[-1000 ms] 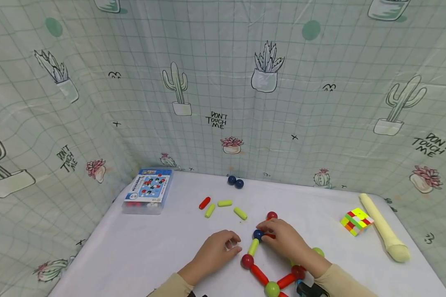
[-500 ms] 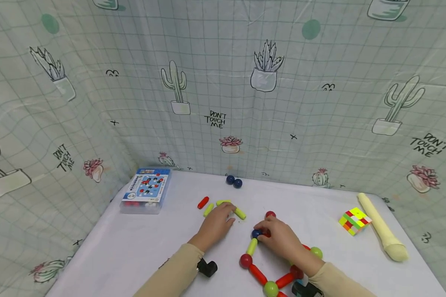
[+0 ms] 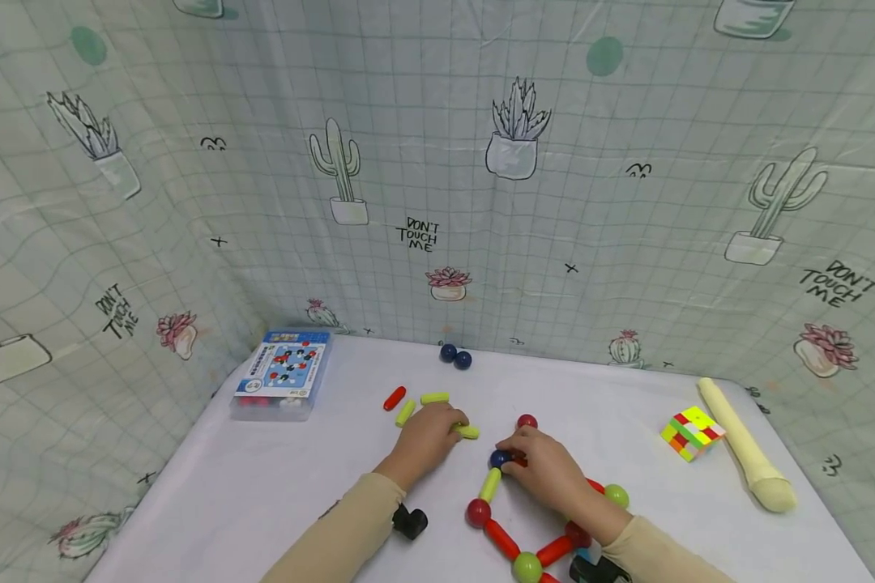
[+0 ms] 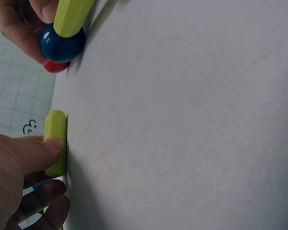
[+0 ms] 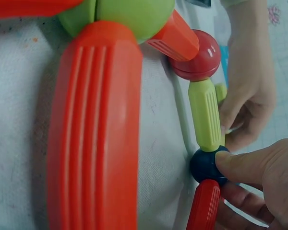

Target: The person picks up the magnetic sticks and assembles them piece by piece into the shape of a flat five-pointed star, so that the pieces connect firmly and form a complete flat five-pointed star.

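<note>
My left hand (image 3: 424,444) pinches a yellow-green rod (image 4: 55,124) between thumb and finger, low over the white tabletop. To its right, my right hand (image 3: 554,478) grips a dark blue ball (image 5: 204,165), thumb pressed on its side. This ball joins a yellow-green rod (image 3: 490,485) and a red rod (image 5: 204,206), part of a ball-and-rod frame. Also in the frame are a red ball (image 3: 479,512), a green ball (image 3: 527,568) and another red ball (image 3: 527,422) beyond the right hand. The right forearm covers part of the frame.
Two yellow-green rods (image 3: 435,397) and a red rod (image 3: 394,398) lie beyond the left hand. Two loose blue balls (image 3: 463,360) sit at the back edge. A plastic box (image 3: 280,376) stands at left, a puzzle cube (image 3: 693,433) and a pale yellow club (image 3: 747,445) at right.
My left hand has reached forward from beside the frame to the loose rods and taken hold of the nearest yellow-green one. The right hand has stayed at the blue ball.
</note>
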The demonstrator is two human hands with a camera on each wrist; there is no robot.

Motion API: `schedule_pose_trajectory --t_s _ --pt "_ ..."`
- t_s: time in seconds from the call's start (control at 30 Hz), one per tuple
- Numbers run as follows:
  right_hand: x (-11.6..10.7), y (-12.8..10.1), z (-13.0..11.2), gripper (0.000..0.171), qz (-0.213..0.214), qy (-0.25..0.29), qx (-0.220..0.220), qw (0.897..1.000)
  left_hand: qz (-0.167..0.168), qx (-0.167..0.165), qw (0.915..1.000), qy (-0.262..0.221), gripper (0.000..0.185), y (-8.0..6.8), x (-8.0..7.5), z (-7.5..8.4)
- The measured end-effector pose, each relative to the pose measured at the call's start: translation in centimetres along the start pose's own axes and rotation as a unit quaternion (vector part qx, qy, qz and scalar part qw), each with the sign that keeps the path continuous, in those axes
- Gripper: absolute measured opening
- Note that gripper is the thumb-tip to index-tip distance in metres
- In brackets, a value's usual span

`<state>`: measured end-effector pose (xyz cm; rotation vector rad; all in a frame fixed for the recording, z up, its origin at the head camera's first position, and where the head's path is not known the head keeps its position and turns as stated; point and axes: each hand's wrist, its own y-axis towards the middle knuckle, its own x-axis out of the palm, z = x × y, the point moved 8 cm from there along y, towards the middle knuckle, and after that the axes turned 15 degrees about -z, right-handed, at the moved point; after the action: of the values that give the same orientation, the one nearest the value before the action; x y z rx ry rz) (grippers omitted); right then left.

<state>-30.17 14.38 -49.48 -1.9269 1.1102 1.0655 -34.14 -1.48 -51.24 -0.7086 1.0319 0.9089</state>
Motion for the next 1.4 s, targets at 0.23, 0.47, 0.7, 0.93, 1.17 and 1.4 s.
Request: schedule_pose_trajectory --t_s 0.23,0.47,0.7,0.93,1.17,1.4 --pt "0.1 0.1 0.0 0.025 -0.001 0.006 -0.003 1.000 -0.018 0.004 0.9946 -0.102 0.015 -1.3 0.6 -0.5" --pt "0.0 0.1 0.0 0.025 0.005 -0.002 -0.013 1.000 -0.069 0.035 0.9818 -0.174 0.015 -2.4 1.0 0.4" --pt "0.1 0.2 -0.2 0.025 0.005 -0.001 -0.031 1.000 -0.053 0.030 0.9828 -0.175 0.015 -2.4 1.3 0.6" --pt "0.0 0.2 -0.1 0.026 0.004 -0.006 -0.040 0.999 -0.054 0.025 0.9800 -0.190 0.018 -2.5 1.6 0.6" --pt "0.1 0.1 -0.1 0.024 0.001 -0.003 -0.045 0.999 -0.047 0.030 0.9777 -0.202 0.021 -2.9 1.8 0.3" --pt "0.2 0.0 -0.1 0.025 -0.004 0.000 -0.042 0.999 0.044 -0.014 0.9793 -0.197 0.016 -4.1 0.0 -2.3"
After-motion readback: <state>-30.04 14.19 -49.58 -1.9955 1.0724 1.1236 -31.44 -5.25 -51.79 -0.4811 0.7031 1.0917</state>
